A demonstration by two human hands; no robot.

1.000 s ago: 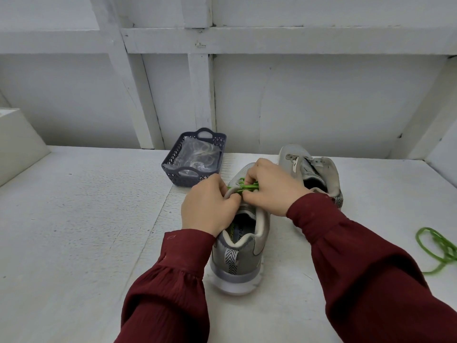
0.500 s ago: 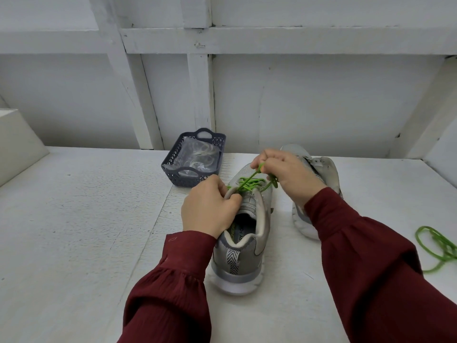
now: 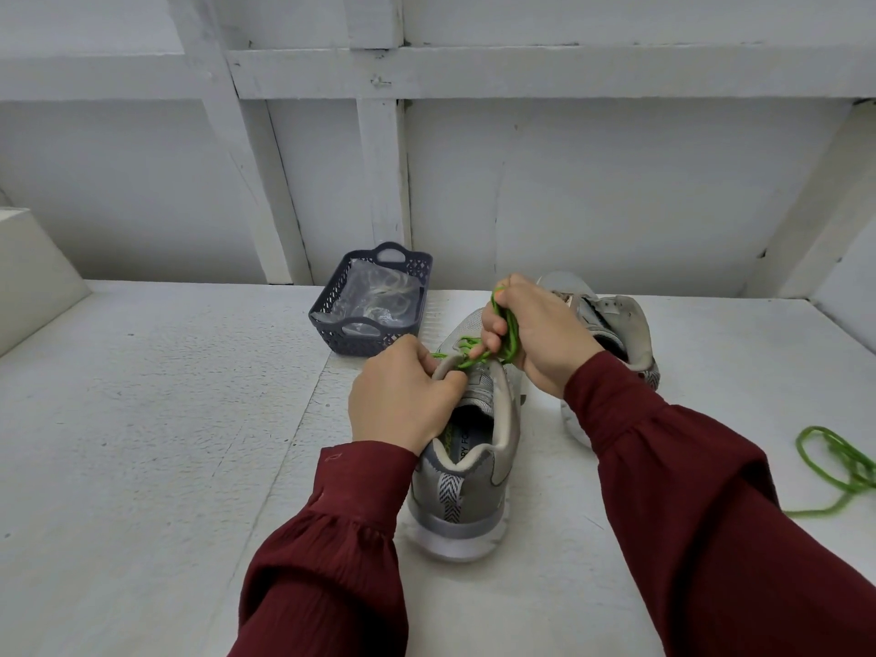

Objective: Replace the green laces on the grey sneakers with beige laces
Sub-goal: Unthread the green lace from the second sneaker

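Evidently the unlacing is partway through. The near grey sneaker (image 3: pixel 455 495) stands upright on the white bench (image 3: pixel 142 419), heel toward the person, so the eyelets face up and away within easy reach. The left hand (image 3: pixel 403 395) has its fingers curled over the tongue and collar, gripping them, most likely to pin the shoe down against the pull. The right hand (image 3: pixel 535 334), raised just above the toe end, is closed round a bunch of green lace (image 3: pixel 509 331) that runs down to the last crossings near the tongue.

The second sneaker (image 3: pixel 621 324) sits just behind the right hand, apparently laceless, and a loose green lace (image 3: pixel 844 467) lies well apart at the right edge, out of the way. The beige laces (image 3: pixel 384 296) wait in a clear bag inside the dark basket (image 3: pixel 360 346), near the left hand. Judging by this, threading has not begun.
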